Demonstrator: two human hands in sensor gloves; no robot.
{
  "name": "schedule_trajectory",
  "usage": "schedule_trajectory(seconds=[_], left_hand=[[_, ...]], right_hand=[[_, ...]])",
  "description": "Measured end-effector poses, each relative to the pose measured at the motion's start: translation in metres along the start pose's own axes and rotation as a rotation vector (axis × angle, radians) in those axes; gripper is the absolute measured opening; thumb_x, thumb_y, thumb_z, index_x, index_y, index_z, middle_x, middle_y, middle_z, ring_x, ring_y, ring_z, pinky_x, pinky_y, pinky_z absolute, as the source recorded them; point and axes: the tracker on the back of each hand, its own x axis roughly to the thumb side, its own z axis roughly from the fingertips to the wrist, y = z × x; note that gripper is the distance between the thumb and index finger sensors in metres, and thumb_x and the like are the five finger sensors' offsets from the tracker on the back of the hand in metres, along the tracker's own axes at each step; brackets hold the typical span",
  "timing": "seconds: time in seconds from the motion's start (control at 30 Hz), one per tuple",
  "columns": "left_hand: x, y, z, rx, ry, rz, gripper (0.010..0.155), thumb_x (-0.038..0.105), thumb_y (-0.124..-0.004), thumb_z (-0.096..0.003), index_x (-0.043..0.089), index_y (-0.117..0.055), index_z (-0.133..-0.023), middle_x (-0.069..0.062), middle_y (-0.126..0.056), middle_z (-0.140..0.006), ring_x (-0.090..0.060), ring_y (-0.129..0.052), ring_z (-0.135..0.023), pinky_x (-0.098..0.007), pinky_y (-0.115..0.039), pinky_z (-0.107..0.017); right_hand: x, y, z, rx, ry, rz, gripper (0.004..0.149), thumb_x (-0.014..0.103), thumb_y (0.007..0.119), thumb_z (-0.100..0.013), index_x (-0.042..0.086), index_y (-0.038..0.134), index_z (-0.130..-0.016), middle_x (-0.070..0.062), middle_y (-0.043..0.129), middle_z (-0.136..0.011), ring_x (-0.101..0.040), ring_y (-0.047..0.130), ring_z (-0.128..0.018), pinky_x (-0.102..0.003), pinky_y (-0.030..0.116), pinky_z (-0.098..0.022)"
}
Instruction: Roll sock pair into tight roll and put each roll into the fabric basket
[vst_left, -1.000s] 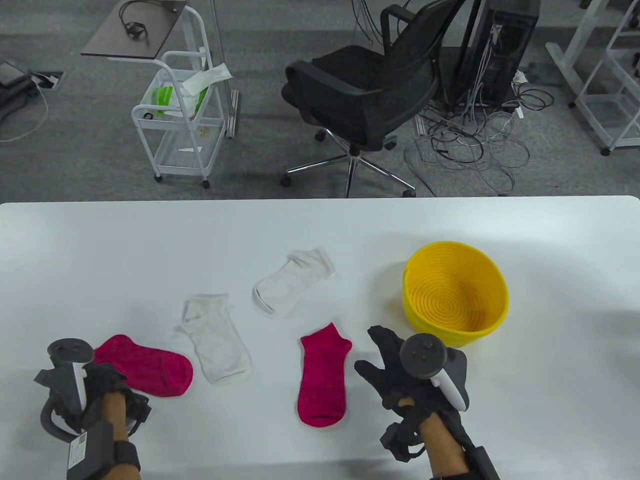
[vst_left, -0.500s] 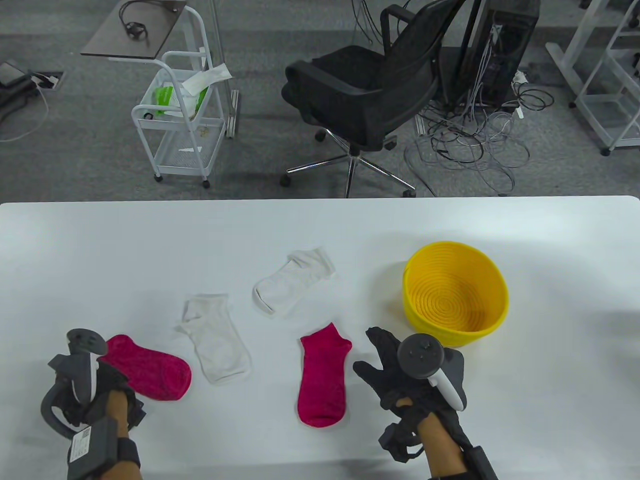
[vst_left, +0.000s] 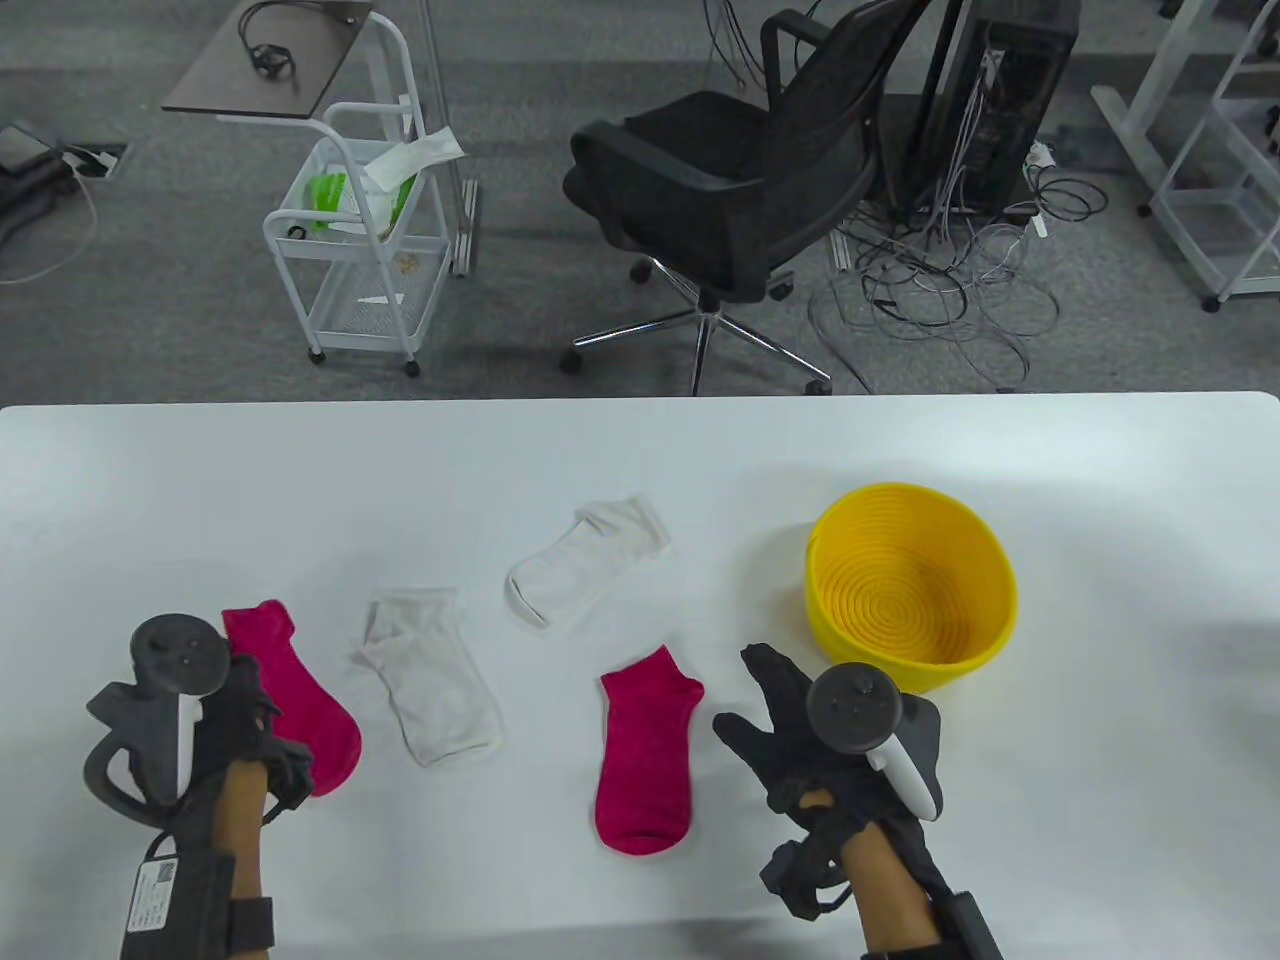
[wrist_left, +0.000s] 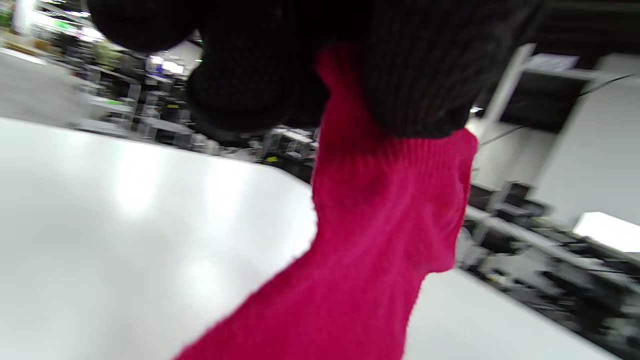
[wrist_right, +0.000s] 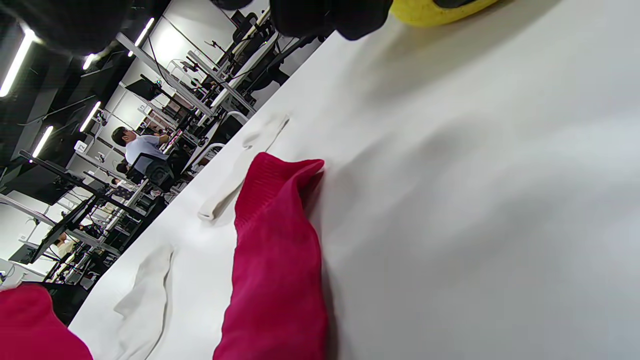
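My left hand pinches the cuff end of a red sock at the table's near left. In the left wrist view its gloved fingers clamp the ribbed cuff and the red sock trails down to the table. The second red sock lies flat near the front middle. My right hand hovers just right of it, fingers spread and holding nothing. The yellow basket stands behind that hand and holds nothing. In the right wrist view the flat red sock shows, with the basket at the top edge.
Two white socks lie flat mid-table: one between the red socks, another further back. Behind the table stand a black office chair, a white cart and a tangle of cables.
My left hand has moved right and away from me with the left red sock, swinging it from lying sideways to lengthwise, cuff pointing away. My right hand has barely shifted.
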Motion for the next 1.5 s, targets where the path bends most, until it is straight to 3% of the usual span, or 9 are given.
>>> schedule_trajectory(seconds=[0.1,0.3,0.4,0.67,0.97,1.2,1.23,1.5], left_hand=[[0.028,0.017,0.016,0.031,-0.136,0.033,0.044,0.039,-0.090,-0.0339,0.026,-0.091,-0.076,-0.004,-0.094,-0.073,-0.021,-0.097,-0.054,-0.046,-0.073,-0.049],[0.078,0.041,0.057,-0.012,-0.454,0.120,0.043,0.039,-0.090,-0.0340,0.027,-0.092,-0.075,-0.004,-0.095,-0.073,-0.020,-0.098,-0.053,-0.046,-0.074,-0.048],[0.094,0.044,0.074,-0.051,-0.513,0.157,0.043,0.040,-0.090,-0.0341,0.028,-0.092,-0.075,-0.003,-0.096,-0.073,-0.020,-0.099,-0.053,-0.046,-0.075,-0.047],[0.134,0.031,0.128,-0.298,-0.710,0.287,0.043,0.040,-0.090,-0.0341,0.027,-0.093,-0.075,-0.004,-0.096,-0.072,-0.020,-0.100,-0.052,-0.046,-0.075,-0.046],[0.151,0.009,0.174,-0.445,-0.812,0.264,0.043,0.041,-0.091,-0.0336,0.026,-0.094,-0.074,-0.005,-0.098,-0.069,-0.019,-0.101,-0.047,-0.045,-0.077,-0.043],[0.155,-0.012,0.182,-0.483,-0.820,0.200,0.043,0.040,-0.091,-0.0339,0.026,-0.094,-0.074,-0.005,-0.098,-0.070,-0.020,-0.101,-0.047,-0.045,-0.077,-0.043],[0.156,-0.017,0.182,-0.433,-0.818,0.172,0.043,0.040,-0.091,-0.0337,0.026,-0.095,-0.074,-0.005,-0.098,-0.070,-0.020,-0.101,-0.047,-0.045,-0.077,-0.043],[0.168,-0.064,0.151,-0.483,-0.729,0.146,0.043,0.040,-0.091,-0.0334,0.028,-0.094,-0.074,-0.003,-0.098,-0.071,-0.019,-0.101,-0.050,-0.045,-0.077,-0.044]], right_hand=[[-0.001,-0.001,0.000,-0.005,0.000,-0.002,0.084,0.068,0.066,-0.040,0.032,0.030,-0.107,-0.003,0.038,-0.117,-0.037,0.045,-0.110,-0.068,0.042,-0.071],[-0.004,-0.006,-0.002,-0.022,0.019,-0.019,0.084,0.068,0.066,-0.040,0.033,0.030,-0.107,-0.003,0.038,-0.118,-0.036,0.045,-0.111,-0.067,0.043,-0.072],[-0.006,-0.009,-0.001,-0.049,0.035,-0.025,0.084,0.068,0.066,-0.040,0.032,0.030,-0.107,-0.003,0.039,-0.117,-0.037,0.047,-0.110,-0.067,0.044,-0.071],[-0.009,-0.014,-0.002,-0.079,0.050,-0.041,0.085,0.070,0.065,-0.039,0.032,0.031,-0.107,-0.004,0.041,-0.117,-0.037,0.049,-0.109,-0.066,0.048,-0.071],[-0.010,-0.017,-0.001,-0.098,0.048,-0.045,0.088,0.072,0.067,-0.038,0.032,0.032,-0.108,-0.004,0.042,-0.117,-0.037,0.050,-0.109,-0.066,0.049,-0.071],[-0.010,-0.018,-0.001,-0.104,0.054,-0.057,0.088,0.073,0.067,-0.038,0.032,0.032,-0.107,-0.004,0.042,-0.117,-0.037,0.051,-0.109,-0.065,0.049,-0.071],[-0.010,-0.019,-0.001,-0.105,0.056,-0.060,0.088,0.072,0.067,-0.038,0.032,0.032,-0.108,-0.004,0.042,-0.117,-0.037,0.051,-0.109,-0.065,0.049,-0.071],[-0.011,-0.019,-0.001,-0.106,0.062,-0.067,0.087,0.072,0.066,-0.038,0.032,0.032,-0.108,-0.004,0.042,-0.117,-0.037,0.051,-0.109,-0.065,0.050,-0.071]])
